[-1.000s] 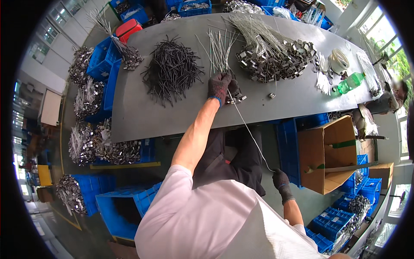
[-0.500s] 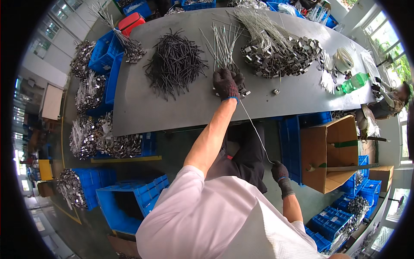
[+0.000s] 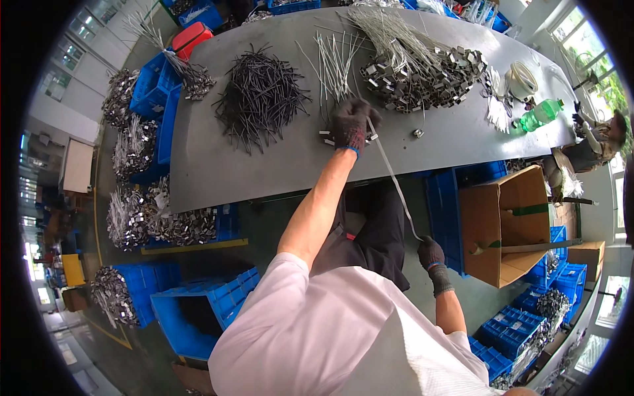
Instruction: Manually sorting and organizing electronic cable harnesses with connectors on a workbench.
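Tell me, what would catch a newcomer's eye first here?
Probably the pale strand running between the gloved left hand over the grey table and the gloved right hand, low beyond the table's near edge. Next come two heaps on the table: a spiky black one left of the left hand, and a silvery one beyond it to the right. A bright green bottle lies near the table's right end.

No words, numbers or signs can be read. Small pale marks on the stacked blue crates [image 3: 510,331] at lower right are too tiny to make out as lettering.
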Demonstrator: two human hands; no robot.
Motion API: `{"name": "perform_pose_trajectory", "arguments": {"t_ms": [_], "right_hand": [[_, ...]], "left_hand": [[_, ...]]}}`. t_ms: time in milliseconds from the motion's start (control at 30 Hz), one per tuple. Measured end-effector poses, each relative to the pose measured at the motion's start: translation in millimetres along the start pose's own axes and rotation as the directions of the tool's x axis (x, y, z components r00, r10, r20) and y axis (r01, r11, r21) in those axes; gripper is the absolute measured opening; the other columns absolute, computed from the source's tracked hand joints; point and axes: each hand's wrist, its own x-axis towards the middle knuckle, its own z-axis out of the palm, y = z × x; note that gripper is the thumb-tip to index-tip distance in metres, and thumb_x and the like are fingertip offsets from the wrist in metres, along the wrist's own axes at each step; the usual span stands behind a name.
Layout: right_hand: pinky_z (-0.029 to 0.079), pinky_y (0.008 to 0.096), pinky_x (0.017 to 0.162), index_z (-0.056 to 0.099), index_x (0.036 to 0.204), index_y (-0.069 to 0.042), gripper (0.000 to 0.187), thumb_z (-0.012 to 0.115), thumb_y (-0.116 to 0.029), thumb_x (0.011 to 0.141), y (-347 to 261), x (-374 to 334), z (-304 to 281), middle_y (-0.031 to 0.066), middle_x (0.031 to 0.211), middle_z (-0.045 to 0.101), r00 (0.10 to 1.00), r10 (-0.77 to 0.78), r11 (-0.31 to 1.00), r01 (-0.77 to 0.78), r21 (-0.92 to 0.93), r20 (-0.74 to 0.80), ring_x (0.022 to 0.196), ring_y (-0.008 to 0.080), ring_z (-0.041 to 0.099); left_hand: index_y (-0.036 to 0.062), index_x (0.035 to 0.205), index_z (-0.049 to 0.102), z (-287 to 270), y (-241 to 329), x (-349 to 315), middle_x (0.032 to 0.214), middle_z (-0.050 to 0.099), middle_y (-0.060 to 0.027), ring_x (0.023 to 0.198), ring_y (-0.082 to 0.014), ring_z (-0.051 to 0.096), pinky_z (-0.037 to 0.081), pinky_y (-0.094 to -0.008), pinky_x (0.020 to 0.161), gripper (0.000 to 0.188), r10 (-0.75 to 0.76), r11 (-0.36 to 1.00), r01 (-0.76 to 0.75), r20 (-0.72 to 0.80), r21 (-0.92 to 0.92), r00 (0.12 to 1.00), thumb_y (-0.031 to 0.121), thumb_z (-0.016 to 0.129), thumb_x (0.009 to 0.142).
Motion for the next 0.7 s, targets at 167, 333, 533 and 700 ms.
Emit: {"name": "perform_pose_trajectory", "arguments": {"t_ms": [167,333,533,700], "right_hand": [[0.055,0.0472,0.081,0.072,0.114,-0.015,0.027,0.053,-0.020,0.095,-30,-4,-13,0.0188,0.101,0.072,0.997,-0.036,0.988,0.047,0.147,-0.073,0.097,0.0390,0.069],[0.055,0.0451,0.083,0.072,0.114,-0.012,0.027,0.053,-0.017,0.094,20,21,9,0.0160,0.101,0.073,0.989,-0.146,0.969,0.146,-0.198,0.013,0.099,0.0339,0.070],[0.053,0.0316,0.061,0.068,0.122,-0.006,0.030,0.060,-0.022,0.099,-110,52,-49,0.0070,0.092,0.072,0.976,-0.211,0.590,0.081,0.803,0.056,0.075,0.0113,0.063],[0.052,0.0297,0.065,0.062,0.130,-0.002,0.058,0.045,-0.051,0.103,-213,98,-79,0.0150,0.111,0.069,0.930,-0.275,0.492,0.354,0.795,-0.244,0.076,0.0143,0.063]], "left_hand": [[0.0041,0.099,0.066,-10,-36,-9,0.077,0.071,-0.0113,0.062,-0.0205,0.070,0.062,-0.0351,0.061,0.013,-0.302,0.952,0.305,0.230,0.021,0.925,0.017,0.068,0.096],[0.0030,0.100,0.066,-9,-21,-18,0.077,0.072,-0.0098,0.063,-0.0182,0.070,0.060,-0.0336,0.058,0.020,-0.370,0.917,0.289,0.316,0.273,0.874,0.023,0.066,0.097],[0.0036,0.090,0.070,-5,5,-33,0.075,0.070,-0.0047,0.064,-0.0132,0.067,0.055,-0.0267,0.060,0.027,-0.197,0.946,0.080,0.359,0.314,0.912,0.029,0.067,0.097],[-0.0003,0.085,0.072,-26,-51,-61,0.072,0.069,-0.0157,0.062,-0.0206,0.065,0.050,-0.0360,0.058,0.029,-0.017,0.723,-0.344,0.513,0.599,0.858,0.029,0.073,0.089]]}}
